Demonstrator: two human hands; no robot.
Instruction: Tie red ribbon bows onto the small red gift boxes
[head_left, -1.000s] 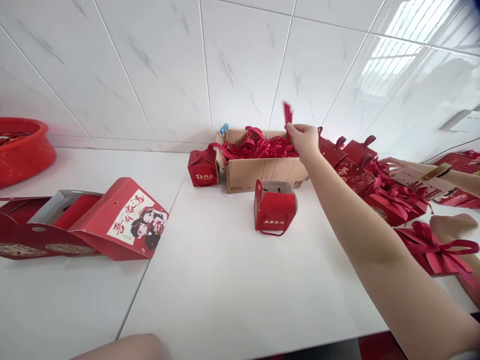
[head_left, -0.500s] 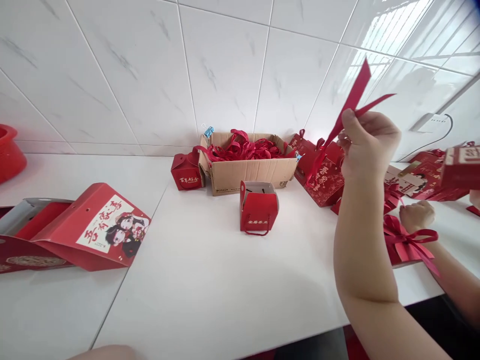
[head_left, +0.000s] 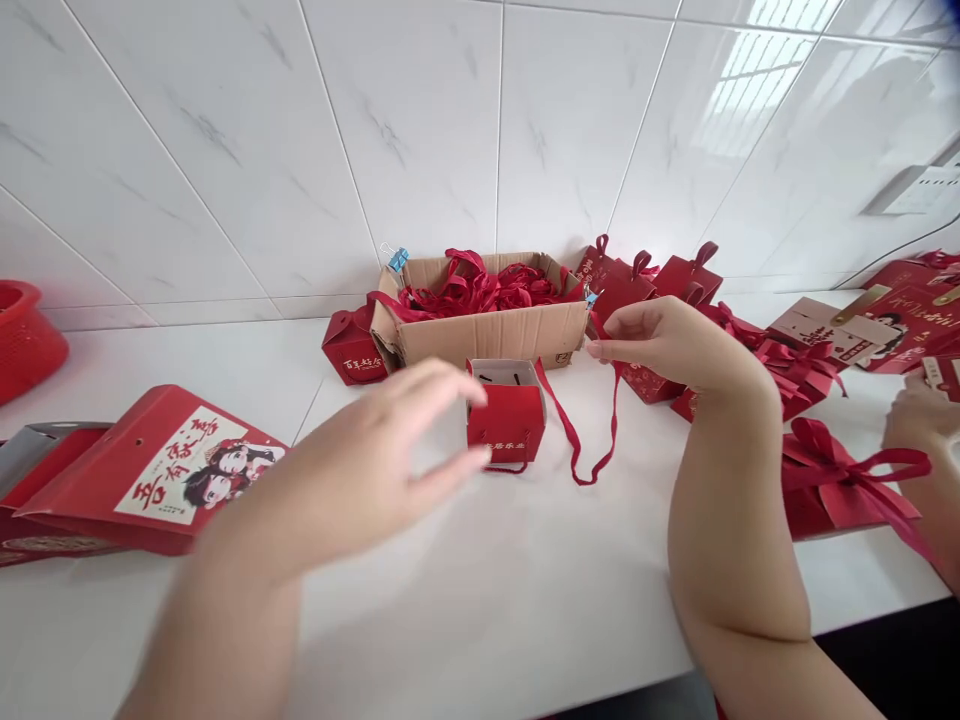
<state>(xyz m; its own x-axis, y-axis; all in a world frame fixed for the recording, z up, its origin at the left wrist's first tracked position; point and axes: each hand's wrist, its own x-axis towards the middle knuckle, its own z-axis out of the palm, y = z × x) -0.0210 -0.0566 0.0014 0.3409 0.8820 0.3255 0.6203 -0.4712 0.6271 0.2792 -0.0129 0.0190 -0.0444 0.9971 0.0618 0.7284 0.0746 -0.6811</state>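
Observation:
A small red box point(head_left: 506, 415) stands upright in the middle of the table, its top unfolded and a cord handle at its front. Blurred by motion, my left hand point(head_left: 405, 450) is at the box's left side, thumb and fingers apart around nothing. My right hand point(head_left: 649, 340) pinches a red ribbon point(head_left: 574, 445) between thumb and fingers, right of the box. The ribbon hangs in a loop onto the white table and runs up beside the box's right edge.
A cardboard box point(head_left: 487, 335) of red ribbons stands by the wall, a closed red box point(head_left: 352, 345) at its left. Open red cartons point(head_left: 161, 470) lie at left near a red basket point(head_left: 26, 340). Ribboned boxes point(head_left: 840, 480) and another person's hand point(head_left: 919, 415) are at right.
My left hand has come into view and reached the small box. My right hand has lowered with the ribbon, from up high to near the cardboard box. The view has shifted slightly.

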